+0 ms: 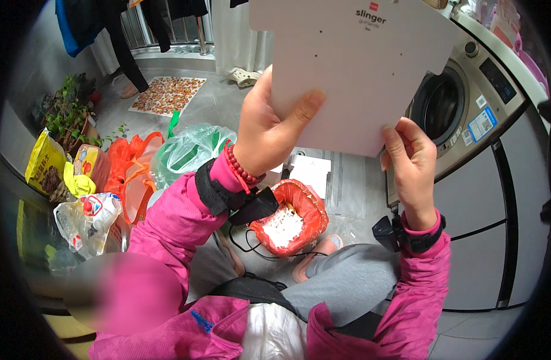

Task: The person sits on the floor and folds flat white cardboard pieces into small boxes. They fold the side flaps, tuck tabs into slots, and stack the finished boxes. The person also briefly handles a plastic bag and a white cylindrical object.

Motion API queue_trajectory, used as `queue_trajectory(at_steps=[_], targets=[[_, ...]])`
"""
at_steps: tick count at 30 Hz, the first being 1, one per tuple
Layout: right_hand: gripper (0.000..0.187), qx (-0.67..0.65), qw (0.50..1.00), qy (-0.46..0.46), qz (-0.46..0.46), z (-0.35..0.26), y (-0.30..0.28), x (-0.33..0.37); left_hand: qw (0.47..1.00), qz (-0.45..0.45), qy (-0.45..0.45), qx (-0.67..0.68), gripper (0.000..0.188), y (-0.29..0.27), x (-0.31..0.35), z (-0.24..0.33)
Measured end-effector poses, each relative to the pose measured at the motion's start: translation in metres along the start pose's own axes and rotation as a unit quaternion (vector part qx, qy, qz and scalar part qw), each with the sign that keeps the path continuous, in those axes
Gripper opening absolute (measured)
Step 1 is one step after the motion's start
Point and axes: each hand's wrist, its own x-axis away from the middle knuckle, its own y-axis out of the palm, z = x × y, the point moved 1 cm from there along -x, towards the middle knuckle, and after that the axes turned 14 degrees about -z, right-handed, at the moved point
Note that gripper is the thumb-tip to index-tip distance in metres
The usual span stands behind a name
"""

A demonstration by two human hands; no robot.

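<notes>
A large white card sheet with a few small holes is held up in front of me, its top running out of the picture. My left hand grips its left edge, thumb lying on the near face and the other fingers hidden behind. At the lower right corner my right hand pinches the card between thumb and fingers. Beneath, between my feet, stands a small bin with a red bag liner, holding many white paper scraps. Another white card lies on the floor behind the bin.
A washing machine and grey cabinets line the right side. Plastic bags, including a clear green one and a red one, crowd the left. Behind them stand a potted plant and a patterned mat.
</notes>
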Motion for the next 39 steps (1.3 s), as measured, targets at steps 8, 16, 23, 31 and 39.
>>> queue_trajectory(at_steps=[8, 16, 23, 31, 39], targets=[[0.024, -0.014, 0.999, -0.032, 0.026, -0.011, 0.021, -0.001, 0.998, 0.006, 0.002, -0.062, 0.039, -0.009, 0.004, 0.02], [0.024, -0.012, 0.999, -0.028, 0.016, -0.008, 0.028, 0.0, 0.997, 0.018, -0.029, -0.073, 0.044, -0.016, 0.008, 0.013], [0.021, -0.015, 1.0, -0.004, 0.002, 0.006, 0.027, -0.007, 0.997, 0.018, -0.038, -0.067, 0.044, -0.017, 0.011, -0.009], [0.016, -0.063, 0.995, 0.072, -0.007, 0.081, 0.003, -0.013, 0.992, -0.029, -0.118, -0.022, 0.045, -0.015, 0.025, -0.07], [0.015, -0.043, 0.946, 0.32, 0.035, 0.295, -0.048, 0.038, 0.919, -0.074, -0.384, -0.055, 0.04, -0.081, 0.099, -0.118]])
